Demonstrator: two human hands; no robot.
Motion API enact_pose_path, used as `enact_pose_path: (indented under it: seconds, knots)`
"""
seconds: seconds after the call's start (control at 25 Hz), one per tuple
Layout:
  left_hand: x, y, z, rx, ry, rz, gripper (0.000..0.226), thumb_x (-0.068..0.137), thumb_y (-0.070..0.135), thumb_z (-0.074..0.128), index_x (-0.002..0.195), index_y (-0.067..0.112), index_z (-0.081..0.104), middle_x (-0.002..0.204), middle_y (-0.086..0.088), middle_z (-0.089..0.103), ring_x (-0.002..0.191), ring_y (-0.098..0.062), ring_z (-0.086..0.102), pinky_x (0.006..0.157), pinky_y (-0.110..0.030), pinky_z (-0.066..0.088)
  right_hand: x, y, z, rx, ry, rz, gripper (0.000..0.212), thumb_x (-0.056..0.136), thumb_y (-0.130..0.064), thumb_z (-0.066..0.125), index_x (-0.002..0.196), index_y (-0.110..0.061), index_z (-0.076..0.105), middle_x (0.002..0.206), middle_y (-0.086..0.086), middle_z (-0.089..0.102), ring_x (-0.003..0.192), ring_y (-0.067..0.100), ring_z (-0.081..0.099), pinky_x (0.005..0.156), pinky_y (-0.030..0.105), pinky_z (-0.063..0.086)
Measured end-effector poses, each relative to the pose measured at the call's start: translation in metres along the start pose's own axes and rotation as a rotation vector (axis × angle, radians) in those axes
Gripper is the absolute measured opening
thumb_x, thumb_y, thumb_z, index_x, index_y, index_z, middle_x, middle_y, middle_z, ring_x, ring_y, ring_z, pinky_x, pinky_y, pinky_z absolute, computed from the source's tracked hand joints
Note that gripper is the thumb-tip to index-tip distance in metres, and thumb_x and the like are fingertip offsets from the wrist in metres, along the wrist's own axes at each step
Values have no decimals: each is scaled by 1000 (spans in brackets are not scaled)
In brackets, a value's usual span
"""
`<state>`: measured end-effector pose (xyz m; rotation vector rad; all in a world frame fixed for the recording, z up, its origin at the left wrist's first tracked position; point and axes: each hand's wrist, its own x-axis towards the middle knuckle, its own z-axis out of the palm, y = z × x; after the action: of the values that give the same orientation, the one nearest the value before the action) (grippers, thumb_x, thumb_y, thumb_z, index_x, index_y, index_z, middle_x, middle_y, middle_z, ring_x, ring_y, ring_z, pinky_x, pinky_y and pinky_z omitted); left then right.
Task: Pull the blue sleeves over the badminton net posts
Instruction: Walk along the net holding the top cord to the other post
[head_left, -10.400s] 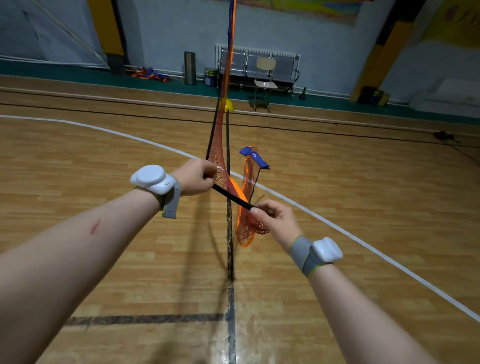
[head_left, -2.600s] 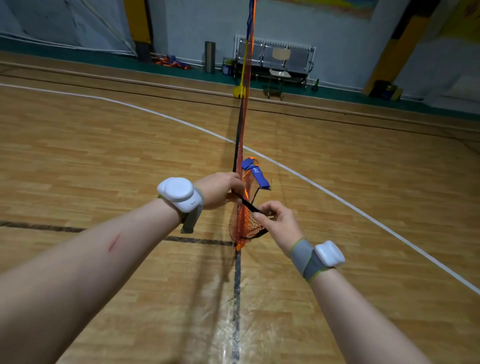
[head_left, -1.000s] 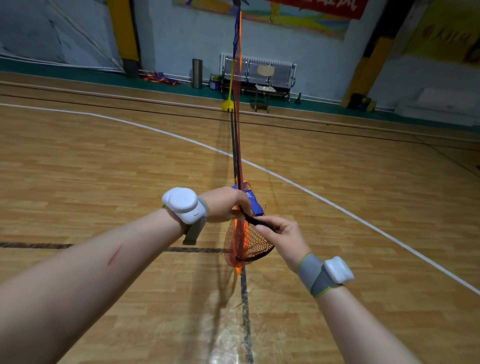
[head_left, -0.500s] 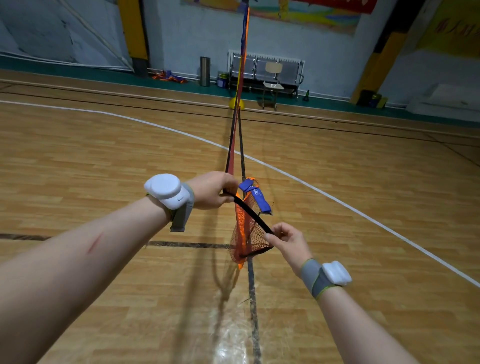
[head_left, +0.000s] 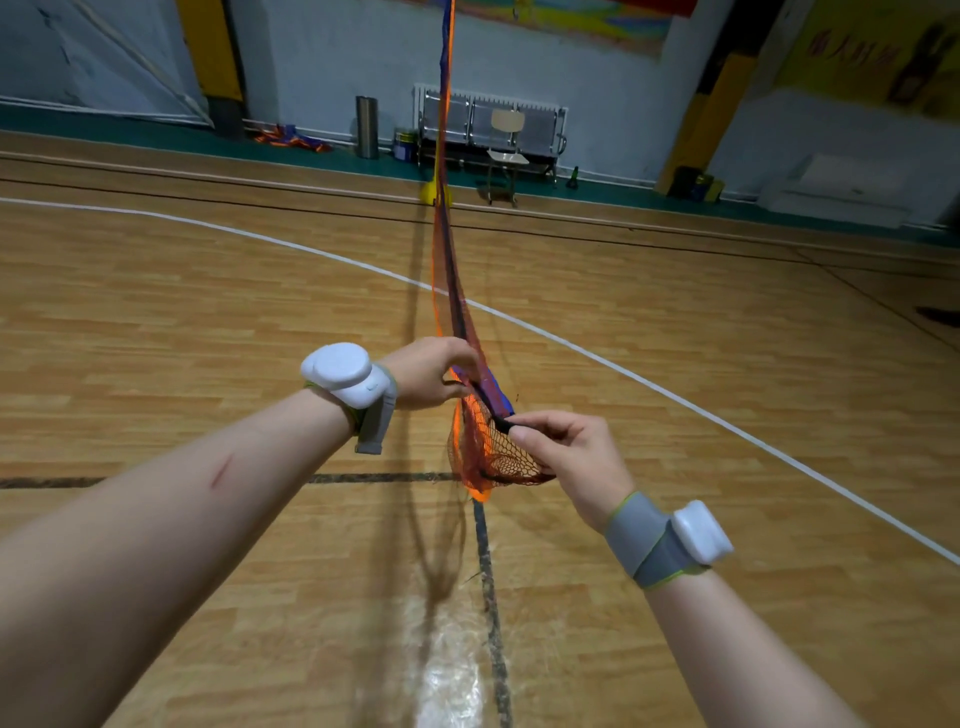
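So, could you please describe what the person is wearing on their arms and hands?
Both forearms are bare, with no sleeves or gloves. Behind the left hand sits a rounded white pod on a grey strap with green trim; behind the right hand, a matching pod on a wider grey band edged in green. A thin scratch marks the left forearm.

My left hand (head_left: 426, 371) sits left of the net (head_left: 447, 291), my right hand (head_left: 566, 457) right of it and nearer me. Between them runs the post (head_left: 485, 402), an end in each. The sleeve (head_left: 496, 389) seems to lie just behind it, against the net. Far ahead a base (head_left: 434, 195) stands on the floor (head_left: 208, 312); behind it, a chair (head_left: 506, 150) before a bench (head_left: 540, 122), a bin (head_left: 367, 127) left.
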<state>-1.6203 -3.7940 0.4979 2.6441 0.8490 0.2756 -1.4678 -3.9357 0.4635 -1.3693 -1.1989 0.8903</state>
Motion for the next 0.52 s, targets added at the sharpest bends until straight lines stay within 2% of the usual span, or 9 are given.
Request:
enact_pose_path:
  seconds: [0.16, 0.24, 0.32, 0.44, 0.52]
  knots:
    - [-5, 25, 9, 26, -40, 136, 23, 85, 10, 59, 107, 13, 65, 119, -2, 60, 111, -18, 55, 97, -34, 42, -11, -1, -1, 11, 9, 0, 21, 81, -5, 66, 79, -25, 74, 67, -9, 69, 69, 4, 60, 67, 19, 47]
    - [-6, 32, 8, 23, -55, 151, 20, 85, 13, 61, 104, 13, 67, 113, -3, 63, 106, -17, 57, 94, -32, 43, -10, -1, -6, 2, -1, 8, 16, 82, -3, 64, 86, -17, 72, 56, -14, 63, 58, -4, 55, 59, 11, 42]
    - [-8, 38, 7, 36, -57, 146, 18, 85, 16, 62, 102, 12, 68, 108, -3, 64, 101, -18, 57, 91, -32, 44, -11, 0, -13, -2, -10, 8, 16, 82, 0, 63, 90, -11, 70, 50, -16, 59, 50, -5, 50, 53, 8, 38]
    - [-7, 50, 5, 72, -73, 109, 18, 87, 19, 60, 102, 13, 69, 105, -5, 61, 100, -20, 55, 88, -32, 43, -9, 8, -25, -79, 28, 11, 18, 79, -3, 68, 77, -20, 67, 63, -13, 59, 57, -8, 50, 61, 7, 40]
    - [-8, 56, 2, 82, -58, 95, 18, 88, 19, 59, 102, 13, 68, 106, -6, 60, 102, -20, 53, 90, -35, 43, -8, 19, -30, -141, 42, 36, 19, 78, -6, 69, 70, -22, 62, 67, -9, 57, 58, -8, 50, 60, 5, 39]
